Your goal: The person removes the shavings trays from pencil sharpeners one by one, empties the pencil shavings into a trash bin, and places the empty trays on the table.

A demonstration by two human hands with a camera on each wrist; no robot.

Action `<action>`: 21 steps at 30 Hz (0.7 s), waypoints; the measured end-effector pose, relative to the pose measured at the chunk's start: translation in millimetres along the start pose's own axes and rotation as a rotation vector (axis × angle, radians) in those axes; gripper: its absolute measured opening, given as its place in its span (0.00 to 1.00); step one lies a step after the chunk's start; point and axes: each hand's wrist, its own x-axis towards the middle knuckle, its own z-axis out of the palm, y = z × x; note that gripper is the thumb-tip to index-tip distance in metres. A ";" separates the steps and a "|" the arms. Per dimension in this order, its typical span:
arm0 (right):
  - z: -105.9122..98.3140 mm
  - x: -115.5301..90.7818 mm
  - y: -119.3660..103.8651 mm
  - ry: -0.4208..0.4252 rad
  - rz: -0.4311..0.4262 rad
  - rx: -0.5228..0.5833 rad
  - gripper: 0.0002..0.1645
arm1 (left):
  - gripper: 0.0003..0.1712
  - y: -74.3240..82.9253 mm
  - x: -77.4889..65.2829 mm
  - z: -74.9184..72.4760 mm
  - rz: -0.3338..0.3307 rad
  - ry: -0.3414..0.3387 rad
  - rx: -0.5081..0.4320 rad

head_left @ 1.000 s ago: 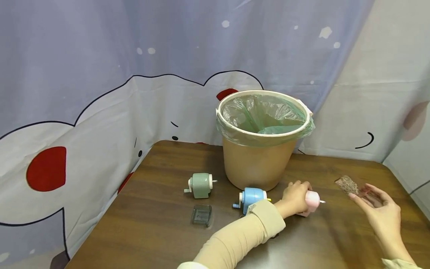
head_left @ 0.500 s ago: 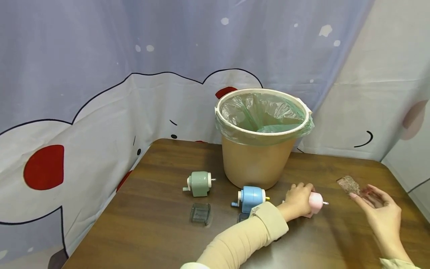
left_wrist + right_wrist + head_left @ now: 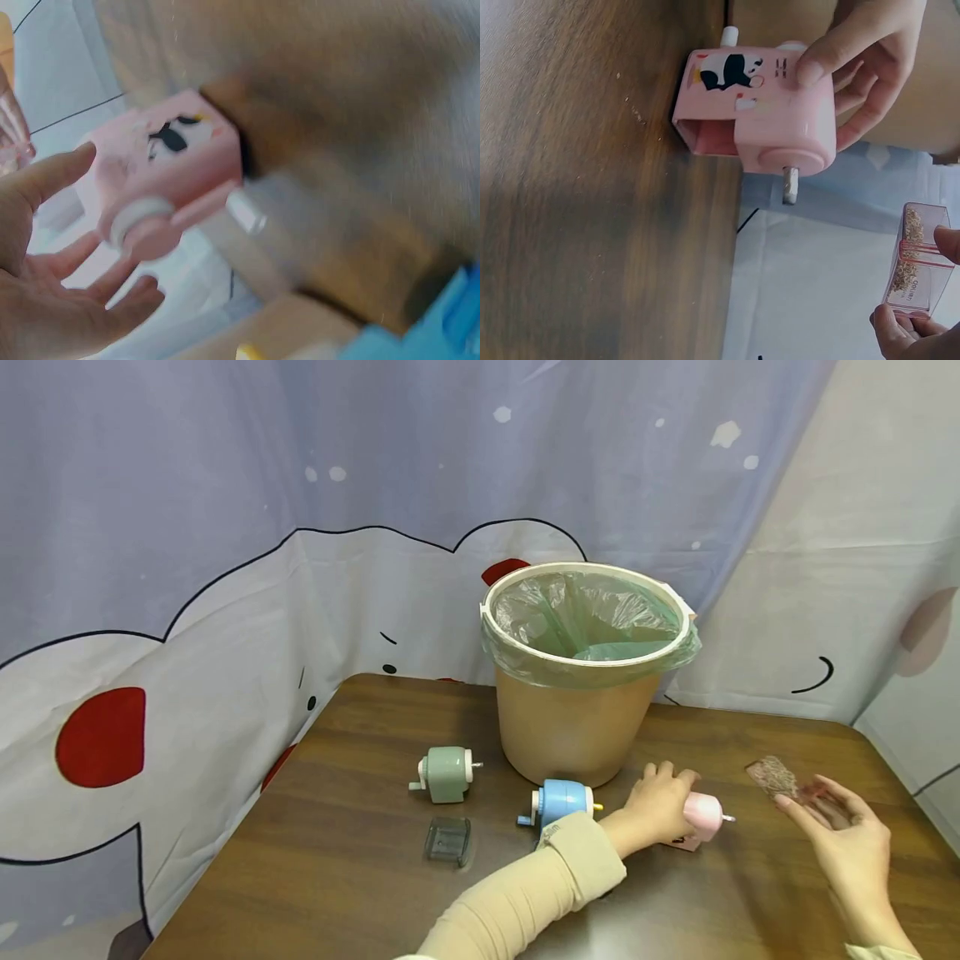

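A pink crank pencil sharpener (image 3: 703, 815) stands on the table, right of centre in the head view. My left hand (image 3: 658, 806) is at its crank end, with thumb and fingers spread loosely about the top of the body. The right wrist view shows the thumb over its side and a hollow drawer slot (image 3: 716, 137) at its base. Off to the right, my right hand (image 3: 851, 847) pinches a clear pinkish shavings drawer (image 3: 771, 775) between thumb and fingers, above the table. Brown shavings (image 3: 907, 262) lie inside the drawer.
A bin (image 3: 573, 727) lined with a green bag stands at the back. A blue sharpener (image 3: 564, 800) sits in front of it, partly behind my left sleeve (image 3: 540, 881). Farther left are a green sharpener (image 3: 447, 774) and a dark clear drawer (image 3: 448, 841).
My left hand has drawn back slightly to the left, uncovering more of the pink sharpener's side. My right hand and the shavings drawer stay in nearly the same place.
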 end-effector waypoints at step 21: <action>17.2 -6.5 1.5 -0.110 -0.089 -0.134 0.27 | 0.29 -77.8 -54.2 -43.2 0.114 0.171 -0.197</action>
